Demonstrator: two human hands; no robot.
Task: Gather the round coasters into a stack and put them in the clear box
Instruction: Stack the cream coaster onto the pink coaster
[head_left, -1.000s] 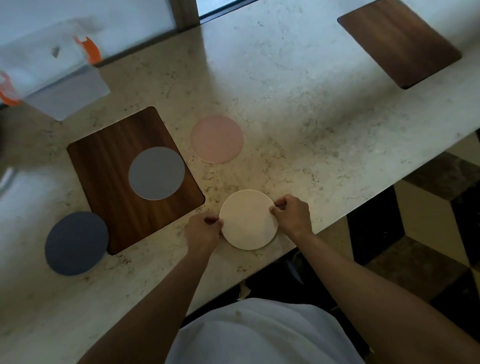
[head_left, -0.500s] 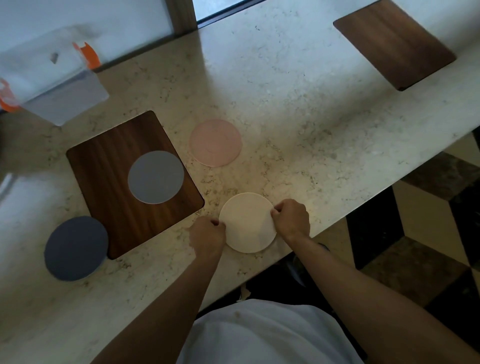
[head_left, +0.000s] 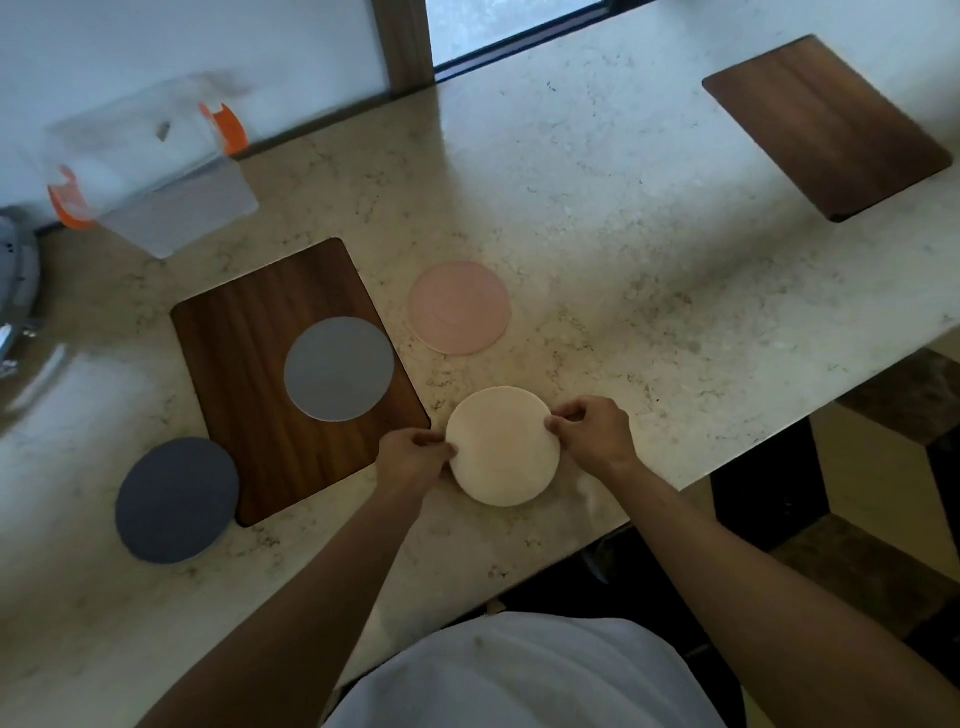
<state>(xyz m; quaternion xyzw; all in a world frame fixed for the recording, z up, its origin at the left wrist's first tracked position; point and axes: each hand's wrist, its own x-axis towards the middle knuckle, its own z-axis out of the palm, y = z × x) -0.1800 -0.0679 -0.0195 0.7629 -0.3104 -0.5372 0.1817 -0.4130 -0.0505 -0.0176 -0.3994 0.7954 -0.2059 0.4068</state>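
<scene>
A cream round coaster (head_left: 503, 447) lies near the counter's front edge. My left hand (head_left: 413, 457) pinches its left rim and my right hand (head_left: 592, 434) pinches its right rim. A pink coaster (head_left: 460, 307) lies flat just beyond it. A light grey coaster (head_left: 338, 369) rests on a dark wooden placemat (head_left: 244, 338). A dark blue-grey coaster (head_left: 176, 500) lies at the mat's near-left corner. The clear box (head_left: 156, 171) with orange latches stands at the far left by the wall.
The marble counter (head_left: 623, 260) runs diagonally, its front edge close behind my hands. A second wooden placemat (head_left: 826, 127) lies at the far right. A grey metallic object (head_left: 15, 291) sits at the left edge. A window frame (head_left: 402, 47) backs the counter.
Both hands stay on the cream coaster's rim at the same spot. The view has shifted slightly; the other coasters have not moved.
</scene>
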